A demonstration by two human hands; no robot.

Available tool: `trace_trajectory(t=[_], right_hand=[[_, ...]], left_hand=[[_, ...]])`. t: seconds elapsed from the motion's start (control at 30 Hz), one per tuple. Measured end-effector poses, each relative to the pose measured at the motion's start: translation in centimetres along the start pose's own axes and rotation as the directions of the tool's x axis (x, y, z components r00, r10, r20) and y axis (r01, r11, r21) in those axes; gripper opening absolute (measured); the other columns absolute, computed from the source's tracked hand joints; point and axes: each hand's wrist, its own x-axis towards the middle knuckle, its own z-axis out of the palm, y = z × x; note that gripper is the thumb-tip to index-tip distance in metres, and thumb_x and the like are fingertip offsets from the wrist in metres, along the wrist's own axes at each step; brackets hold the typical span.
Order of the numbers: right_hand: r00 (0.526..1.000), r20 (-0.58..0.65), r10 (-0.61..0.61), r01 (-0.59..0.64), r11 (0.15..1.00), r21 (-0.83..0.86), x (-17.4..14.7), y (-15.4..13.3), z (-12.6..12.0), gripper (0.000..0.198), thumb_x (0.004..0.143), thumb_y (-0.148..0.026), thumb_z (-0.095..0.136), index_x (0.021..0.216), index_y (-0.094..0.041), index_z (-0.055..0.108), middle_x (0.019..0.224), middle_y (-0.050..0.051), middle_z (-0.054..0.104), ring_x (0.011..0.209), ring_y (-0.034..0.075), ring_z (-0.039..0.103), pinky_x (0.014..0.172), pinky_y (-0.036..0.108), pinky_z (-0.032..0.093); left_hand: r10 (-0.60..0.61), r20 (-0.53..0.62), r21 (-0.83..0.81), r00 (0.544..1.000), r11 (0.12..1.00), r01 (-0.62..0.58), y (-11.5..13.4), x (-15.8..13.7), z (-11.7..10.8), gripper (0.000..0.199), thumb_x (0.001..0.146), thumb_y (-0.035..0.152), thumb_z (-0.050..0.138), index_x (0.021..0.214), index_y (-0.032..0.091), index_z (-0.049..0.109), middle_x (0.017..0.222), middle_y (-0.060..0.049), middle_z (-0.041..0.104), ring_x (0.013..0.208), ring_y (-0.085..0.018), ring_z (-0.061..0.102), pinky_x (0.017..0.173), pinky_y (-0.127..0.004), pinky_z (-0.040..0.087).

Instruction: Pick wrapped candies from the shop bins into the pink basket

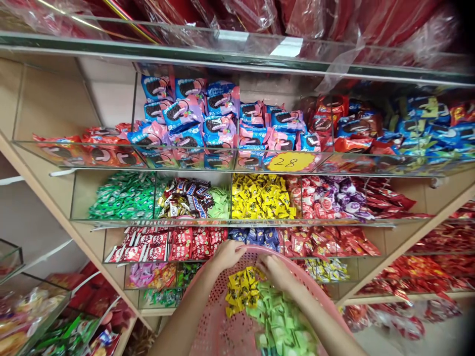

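Note:
My left hand (pixel 230 254) is closed over the far rim of a pink perforated plastic basket (pixel 211 289). Inside the basket, my right hand (pixel 275 271) has its fingers curled downward beside yellow wrapped candies (pixel 241 291); whatever they hold is hidden. Light green wrapped candies (pixel 280 319) lie heaped below that hand, on the basket's right side. Just beyond the rim, a shelf bin holds dark blue packets (pixel 256 237). More yellow candies (pixel 261 195) fill a bin on the shelf above.
Glass-fronted shelves (pixel 185 222) rise ahead, with green-wrapped sweets (pixel 122 198), chocolate bars (pixel 189 195) and blue-pink cookie packs (pixel 185 113). A yellow price tag (pixel 291 161) reads 28. Wooden side panels (pixel 48 183) slope inward. More candy bins stand at lower left and right.

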Motion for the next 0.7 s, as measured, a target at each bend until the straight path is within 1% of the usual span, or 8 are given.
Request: trace_trajectory(t=[0.1,0.2,0.27,0.37,0.47,0.57,0.63,0.7], right_hand=[[0.998,0.056,-0.015,0.012,0.999,0.049,0.0,-0.6,-0.3,0.025,0.091,-0.022,0.042,0.075,-0.018,0.062,0.079,0.005,0.066,0.075,0.018,0.06,0.068,0.026,0.04],[1.0,0.014,-0.018,0.016,0.991,0.132,0.1,-1.6,-1.0,0.028,0.093,-0.025,0.04,0.077,-0.019,0.062,0.08,0.005,0.067,0.075,0.018,0.061,0.069,0.027,0.041],[0.998,-0.049,-0.026,0.035,0.982,0.186,0.2,-2.3,-1.7,0.031,0.094,-0.029,0.039,0.077,-0.02,0.062,0.08,0.005,0.066,0.075,0.019,0.06,0.07,0.028,0.042],[0.978,-0.206,-0.032,0.087,0.959,0.268,0.3,-3.4,-3.0,0.033,0.096,-0.034,0.038,0.077,-0.02,0.062,0.078,0.004,0.063,0.073,0.018,0.059,0.069,0.028,0.043],[0.91,-0.414,0.007,0.139,0.937,0.321,0.5,-4.0,-5.3,0.029,0.095,-0.036,0.041,0.081,-0.02,0.061,0.076,0.003,0.061,0.07,0.017,0.057,0.066,0.027,0.043],[0.776,-0.63,0.043,0.151,0.956,0.251,1.3,-3.8,-8.4,0.024,0.092,-0.038,0.047,0.085,-0.02,0.061,0.079,0.004,0.061,0.074,0.018,0.056,0.07,0.029,0.043],[0.696,-0.717,0.042,0.102,0.982,0.156,2.4,-3.3,-10.4,0.025,0.091,-0.04,0.048,0.087,-0.02,0.062,0.084,0.006,0.061,0.081,0.02,0.055,0.077,0.033,0.043],[0.679,-0.732,0.053,0.002,0.997,0.073,3.8,-2.7,-11.9,0.03,0.089,-0.044,0.049,0.089,-0.018,0.065,0.087,0.008,0.06,0.086,0.022,0.054,0.08,0.036,0.042]], left_hand=[[0.005,0.004,0.023,1.0,1.0,-0.005,0.1,-0.1,-0.1,0.038,0.09,0.043,0.037,0.075,0.02,0.064,0.07,-0.002,0.066,0.063,-0.014,0.054,0.056,-0.024,0.024],[0.011,0.006,0.028,1.0,1.0,-0.011,0.1,-0.1,-0.1,0.038,0.09,0.042,0.037,0.074,0.02,0.063,0.069,-0.002,0.065,0.063,-0.013,0.054,0.056,-0.023,0.024],[0.016,0.004,0.019,1.0,1.0,-0.016,0.0,-0.1,-0.1,0.037,0.09,0.042,0.036,0.076,0.02,0.063,0.073,-0.003,0.067,0.065,-0.014,0.055,0.057,-0.023,0.025],[0.029,0.007,-0.008,1.0,1.0,-0.029,-0.2,0.0,-0.1,0.036,0.091,0.042,0.037,0.078,0.021,0.064,0.077,-0.002,0.069,0.068,-0.014,0.058,0.057,-0.023,0.027],[0.021,0.008,-0.031,1.0,0.999,-0.02,-0.3,0.0,-0.1,0.037,0.09,0.044,0.037,0.078,0.021,0.063,0.076,-0.001,0.069,0.067,-0.014,0.059,0.057,-0.022,0.028],[-0.003,0.007,-0.026,1.0,1.0,0.004,-0.2,0.0,-0.2,0.038,0.09,0.044,0.036,0.075,0.02,0.063,0.071,-0.001,0.066,0.065,-0.014,0.057,0.057,-0.022,0.029],[-0.009,0.001,-0.029,1.0,1.0,0.009,-0.1,0.0,-0.3,0.039,0.09,0.044,0.036,0.076,0.021,0.064,0.071,-0.002,0.066,0.065,-0.014,0.057,0.057,-0.022,0.03],[-0.009,-0.008,-0.045,1.0,0.999,0.008,-0.1,0.0,-0.3,0.038,0.089,0.044,0.036,0.079,0.021,0.065,0.073,-0.002,0.067,0.067,-0.015,0.058,0.058,-0.022,0.03]])
